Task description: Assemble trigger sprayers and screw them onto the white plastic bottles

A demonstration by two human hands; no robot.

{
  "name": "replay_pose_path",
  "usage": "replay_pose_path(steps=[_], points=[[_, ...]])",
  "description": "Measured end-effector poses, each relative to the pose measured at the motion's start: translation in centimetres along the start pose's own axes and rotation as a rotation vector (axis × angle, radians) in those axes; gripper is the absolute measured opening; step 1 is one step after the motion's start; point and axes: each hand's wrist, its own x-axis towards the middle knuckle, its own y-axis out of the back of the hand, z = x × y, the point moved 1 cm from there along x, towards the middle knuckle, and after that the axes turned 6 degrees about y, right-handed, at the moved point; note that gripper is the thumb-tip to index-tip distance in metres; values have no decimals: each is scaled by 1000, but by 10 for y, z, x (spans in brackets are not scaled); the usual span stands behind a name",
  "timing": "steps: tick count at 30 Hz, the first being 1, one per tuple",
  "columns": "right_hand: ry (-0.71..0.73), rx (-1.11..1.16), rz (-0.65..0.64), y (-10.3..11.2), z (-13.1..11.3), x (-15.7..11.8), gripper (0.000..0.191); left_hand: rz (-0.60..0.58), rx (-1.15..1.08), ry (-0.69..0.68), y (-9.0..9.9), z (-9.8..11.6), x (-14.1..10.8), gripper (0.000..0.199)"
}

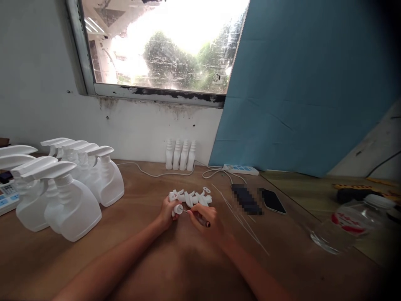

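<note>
My left hand [166, 212] is closed around a white spray trigger head [178, 209], with its round collar turned toward my right. In my right hand [210, 222] is a screwdriver [203, 220] with a dark reddish handle. Its thin metal shaft points left and meets the collar; whether the tip is inside, I cannot tell. Just beyond my hands lie several white trigger parts [189, 199] in a row on the brown table [150, 267]. A small white piece with two rings [206, 190] rests behind them.
White spray bottles [77, 213] stand in rows at left. Several small white bottles [177, 155] line the wall. A power strip [240, 169], cable, thin white tubes [247, 228], blurred dark object [247, 199], phone [273, 201] and clear plastic bottle [347, 225] are at right.
</note>
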Motion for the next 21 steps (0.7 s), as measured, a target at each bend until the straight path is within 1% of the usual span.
replay_pose_path(steps=[3,5,7,8,10,13,16,18,19,21], points=[[119,-144,53,-14,-1,-7,28,31,26,-32,-1,-3,1,28],[209,-202,52,-25,0,-11,29,45,29,-46,-1,-3,1,29],[256,-194,58,-34,2,-15,28,51,17,-48,-1,-2,0,29],[245,-163,73,-37,4,-16,27,48,8,-45,0,-1,0,29],[149,-68,139,-39,6,-17,26,33,-6,-32,1,1,-1,29],[-88,96,251,-38,9,-16,24,-6,-10,4,1,5,-3,27],[-265,252,283,-37,11,-15,25,-41,-6,31,0,8,-4,26],[-312,323,298,-37,11,-15,28,-60,-4,43,0,9,-5,27],[-313,332,308,-37,11,-15,28,-69,-2,50,-1,10,-6,27],[-263,287,313,-36,8,-17,25,-86,5,63,-2,10,-7,27]])
